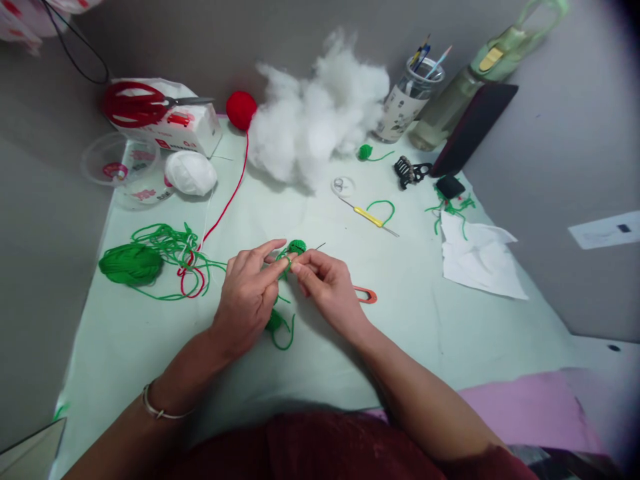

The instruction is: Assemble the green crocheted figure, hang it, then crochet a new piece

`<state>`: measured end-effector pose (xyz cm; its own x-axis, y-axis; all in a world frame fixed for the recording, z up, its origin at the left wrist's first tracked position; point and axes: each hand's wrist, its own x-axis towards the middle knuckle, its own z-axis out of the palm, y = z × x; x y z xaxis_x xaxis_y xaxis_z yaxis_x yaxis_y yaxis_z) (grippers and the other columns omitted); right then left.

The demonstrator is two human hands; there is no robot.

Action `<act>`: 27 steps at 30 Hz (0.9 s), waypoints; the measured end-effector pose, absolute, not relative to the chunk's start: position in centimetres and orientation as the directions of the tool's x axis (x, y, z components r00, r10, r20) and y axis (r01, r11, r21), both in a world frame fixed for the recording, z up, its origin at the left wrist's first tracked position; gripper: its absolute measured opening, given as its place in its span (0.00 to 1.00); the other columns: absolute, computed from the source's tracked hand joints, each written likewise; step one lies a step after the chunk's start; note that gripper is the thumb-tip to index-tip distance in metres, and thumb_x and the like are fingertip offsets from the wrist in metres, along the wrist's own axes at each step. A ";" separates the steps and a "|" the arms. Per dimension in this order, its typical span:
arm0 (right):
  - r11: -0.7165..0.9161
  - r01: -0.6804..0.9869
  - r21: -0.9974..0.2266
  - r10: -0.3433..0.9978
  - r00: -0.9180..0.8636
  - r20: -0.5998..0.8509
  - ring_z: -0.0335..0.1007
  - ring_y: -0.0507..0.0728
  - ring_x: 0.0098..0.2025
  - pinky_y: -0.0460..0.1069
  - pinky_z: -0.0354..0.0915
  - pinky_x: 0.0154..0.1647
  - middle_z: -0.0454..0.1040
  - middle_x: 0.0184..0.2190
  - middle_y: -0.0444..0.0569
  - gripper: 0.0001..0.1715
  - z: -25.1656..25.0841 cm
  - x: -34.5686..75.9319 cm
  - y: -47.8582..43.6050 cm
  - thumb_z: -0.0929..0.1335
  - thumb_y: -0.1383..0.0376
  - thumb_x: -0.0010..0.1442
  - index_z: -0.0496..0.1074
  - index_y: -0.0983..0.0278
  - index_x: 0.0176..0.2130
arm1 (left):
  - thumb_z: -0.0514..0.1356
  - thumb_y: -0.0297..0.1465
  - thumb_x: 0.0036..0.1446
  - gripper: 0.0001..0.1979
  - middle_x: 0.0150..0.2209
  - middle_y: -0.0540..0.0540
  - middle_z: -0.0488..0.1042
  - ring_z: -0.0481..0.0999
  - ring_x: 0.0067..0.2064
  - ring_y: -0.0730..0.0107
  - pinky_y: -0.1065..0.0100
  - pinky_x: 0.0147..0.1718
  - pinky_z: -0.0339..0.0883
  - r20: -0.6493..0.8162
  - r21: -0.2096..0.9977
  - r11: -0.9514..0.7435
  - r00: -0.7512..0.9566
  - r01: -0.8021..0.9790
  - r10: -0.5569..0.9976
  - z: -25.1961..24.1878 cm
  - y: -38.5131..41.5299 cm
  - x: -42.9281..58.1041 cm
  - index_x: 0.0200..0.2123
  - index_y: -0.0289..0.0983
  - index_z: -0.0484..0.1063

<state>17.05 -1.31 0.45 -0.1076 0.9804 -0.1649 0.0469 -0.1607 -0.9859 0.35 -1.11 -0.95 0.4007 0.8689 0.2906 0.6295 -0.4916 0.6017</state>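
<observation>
Close together over the middle of the table, my left hand (250, 283) and my right hand (327, 283) pinch a small green crocheted piece (297, 247) and its yarn between their fingertips. A thin dark rod (321, 246), perhaps a needle or hook, pokes out past my right fingers; its other end is hidden. Green yarn strands hang below the fingers. Under my left hand lies another small green yarn piece (274, 321) with a loose tail. An orange oval ring-like tool (367, 295) is partly covered by my right hand.
Left are green yarn (131, 264), tangled strands, white yarn (191, 173), a plastic tub (123, 160) and red scissors (135, 104) on a box. Behind are red yarn (241, 111) and white stuffing (315, 120). Right are a yellow-handled hook (368, 217), pen jar (407, 103), bottle (450, 93) and paper (470, 257).
</observation>
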 end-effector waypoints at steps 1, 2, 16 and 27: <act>-0.147 0.048 -0.988 0.984 -0.097 -0.151 0.51 0.49 0.21 0.46 0.50 0.23 0.61 0.19 0.38 0.13 0.4 17.0 -1.3 0.68 0.60 0.64 0.70 0.63 0.29 | 0.49 0.21 0.66 0.20 0.60 0.38 0.72 0.71 0.50 0.57 0.51 0.53 0.62 0.291 0.624 -0.482 0.389 0.615 0.874 -0.9 -1.1 0.3 0.53 0.38 0.77; -0.131 0.048 -0.990 0.987 -0.087 -0.135 0.52 0.49 0.21 0.46 0.50 0.23 0.61 0.19 0.38 0.12 0.3 17.0 -1.4 0.68 0.60 0.64 0.71 0.63 0.30 | 0.50 0.22 0.66 0.19 0.59 0.39 0.73 0.71 0.50 0.57 0.51 0.53 0.63 0.290 0.652 -0.465 0.370 0.598 0.883 -0.7 -1.0 0.2 0.51 0.38 0.78; 0.172 0.418 -0.892 0.985 -0.084 0.151 0.63 0.48 0.22 0.45 0.58 0.27 0.72 0.23 0.40 0.08 -0.2 16.4 -2.7 0.66 0.65 0.68 0.74 0.61 0.36 | 0.66 0.34 0.59 0.02 0.56 0.46 0.75 0.73 0.59 0.56 0.55 0.62 0.60 -0.095 0.983 0.075 0.110 0.168 0.989 -0.3 -0.8 -0.5 0.35 0.43 0.78; 0.377 0.644 -0.666 0.917 -0.158 0.366 0.71 0.51 0.26 0.46 0.60 0.31 0.80 0.28 0.45 0.12 -0.8 16.3 -2.7 0.64 0.64 0.70 0.76 0.61 0.37 | 0.65 0.34 0.60 0.06 0.56 0.44 0.75 0.71 0.61 0.54 0.59 0.57 0.64 -0.165 0.984 0.157 0.108 0.083 0.980 0.1 -0.9 -0.2 0.31 0.40 0.75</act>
